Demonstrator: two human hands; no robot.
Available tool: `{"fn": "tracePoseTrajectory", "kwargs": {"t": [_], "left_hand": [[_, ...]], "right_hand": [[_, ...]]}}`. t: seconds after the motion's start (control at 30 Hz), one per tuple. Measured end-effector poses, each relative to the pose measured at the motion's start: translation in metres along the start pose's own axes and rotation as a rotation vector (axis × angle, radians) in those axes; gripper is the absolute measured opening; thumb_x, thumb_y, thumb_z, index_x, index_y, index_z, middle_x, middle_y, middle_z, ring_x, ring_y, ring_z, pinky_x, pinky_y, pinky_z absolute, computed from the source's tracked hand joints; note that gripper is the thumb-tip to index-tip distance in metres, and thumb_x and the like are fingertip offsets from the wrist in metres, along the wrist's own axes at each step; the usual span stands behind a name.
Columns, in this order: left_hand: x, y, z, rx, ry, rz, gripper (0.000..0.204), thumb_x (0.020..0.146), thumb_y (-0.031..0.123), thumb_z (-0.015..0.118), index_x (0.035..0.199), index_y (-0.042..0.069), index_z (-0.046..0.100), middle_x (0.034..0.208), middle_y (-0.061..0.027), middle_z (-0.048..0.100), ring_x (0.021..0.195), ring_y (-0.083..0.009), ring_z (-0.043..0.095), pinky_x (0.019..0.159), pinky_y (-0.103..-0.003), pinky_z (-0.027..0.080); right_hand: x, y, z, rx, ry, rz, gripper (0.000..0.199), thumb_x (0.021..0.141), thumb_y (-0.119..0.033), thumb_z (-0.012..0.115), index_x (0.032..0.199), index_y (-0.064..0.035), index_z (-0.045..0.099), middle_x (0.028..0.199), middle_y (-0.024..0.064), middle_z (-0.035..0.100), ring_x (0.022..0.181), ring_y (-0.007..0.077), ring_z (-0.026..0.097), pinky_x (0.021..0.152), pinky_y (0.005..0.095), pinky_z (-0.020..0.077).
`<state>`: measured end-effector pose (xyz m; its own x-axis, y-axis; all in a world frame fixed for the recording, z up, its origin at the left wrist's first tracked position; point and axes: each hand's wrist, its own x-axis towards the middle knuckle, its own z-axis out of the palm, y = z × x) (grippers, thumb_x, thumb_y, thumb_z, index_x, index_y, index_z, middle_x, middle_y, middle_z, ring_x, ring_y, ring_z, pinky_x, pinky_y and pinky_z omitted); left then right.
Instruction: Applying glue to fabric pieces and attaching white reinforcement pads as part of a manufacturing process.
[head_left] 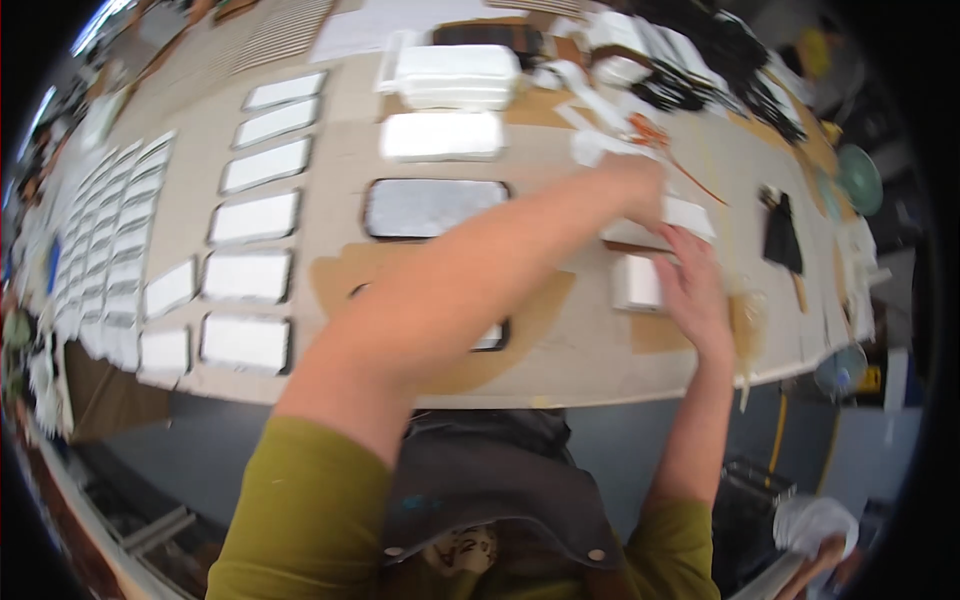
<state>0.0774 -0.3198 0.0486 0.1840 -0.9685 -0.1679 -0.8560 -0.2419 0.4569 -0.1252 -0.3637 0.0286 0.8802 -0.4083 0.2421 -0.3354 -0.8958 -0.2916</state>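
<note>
My left arm stretches across the table to the right, and my left hand (636,188) is over a white flat piece (690,218). Its fingers are hidden and blurred, so its grip does not show. My right hand (695,290) lies against the right side of a small white block or stack (636,284), fingers stretched out. Beneath my left forearm, a dark-edged panel with a greyish face (435,208) lies partly covered. Another dark-rimmed piece (492,336) nearer me is mostly hidden by the arm.
White dark-edged panels (250,218) lie in a column at left, beside rows of smaller white strips (115,230). White stacked pieces (455,75) stand at the back. Black straps (690,90), an orange cord (650,130) and a dark brush-like tool (780,230) lie at right.
</note>
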Motion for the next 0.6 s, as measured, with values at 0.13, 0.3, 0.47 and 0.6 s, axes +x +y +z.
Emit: {"fn": "tracePoseTrajectory", "kwargs": {"t": [0.13, 0.3, 0.47, 0.6], "left_hand": [[-0.002, 0.016, -0.011, 0.107, -0.007, 0.002, 0.048, 0.071, 0.037, 0.08, 0.107, 0.006, 0.074, 0.113, -0.0134, 0.072, 0.108, -0.0278, 0.069, 0.088, -0.041, 0.055], [-0.017, -0.01, -0.021, 0.085, -0.018, -0.067, 0.039, 0.077, 0.02, 0.069, 0.113, 0.005, 0.073, 0.117, -0.0139, 0.07, 0.11, -0.0285, 0.067, 0.093, -0.043, 0.051], [-0.033, -0.013, -0.014, 0.06, 0.081, -0.059, 0.04, 0.079, 0.015, 0.064, 0.118, 0.005, 0.069, 0.123, -0.0143, 0.065, 0.117, -0.0292, 0.062, 0.101, -0.048, 0.043], [-0.035, -0.005, -0.015, 0.081, 0.165, -0.06, 0.039, 0.079, 0.017, 0.065, 0.116, 0.005, 0.069, 0.124, -0.0146, 0.065, 0.12, -0.0297, 0.06, 0.102, -0.048, 0.043]], "right_hand": [[-0.001, -0.002, -0.009, 0.045, -0.021, -0.029, 0.04, 0.095, -0.018, 0.059, 0.131, -0.0005, 0.06, 0.134, 0.0194, 0.06, 0.127, 0.0375, 0.051, 0.107, 0.0441, 0.04], [0.004, -0.01, -0.005, 0.06, -0.042, 0.019, 0.041, 0.095, -0.017, 0.059, 0.133, -0.0029, 0.06, 0.136, 0.0169, 0.059, 0.128, 0.0336, 0.05, 0.108, 0.0418, 0.0394], [0.006, -0.007, -0.004, 0.083, -0.045, 0.054, 0.04, 0.094, -0.018, 0.06, 0.132, -0.0036, 0.06, 0.136, 0.0162, 0.06, 0.126, 0.0335, 0.052, 0.108, 0.0415, 0.0397], [0.004, -0.007, -0.005, 0.074, -0.005, 0.059, 0.04, 0.093, -0.02, 0.062, 0.13, -0.0039, 0.062, 0.131, 0.0166, 0.063, 0.121, 0.0359, 0.056, 0.104, 0.0423, 0.0432]]}}
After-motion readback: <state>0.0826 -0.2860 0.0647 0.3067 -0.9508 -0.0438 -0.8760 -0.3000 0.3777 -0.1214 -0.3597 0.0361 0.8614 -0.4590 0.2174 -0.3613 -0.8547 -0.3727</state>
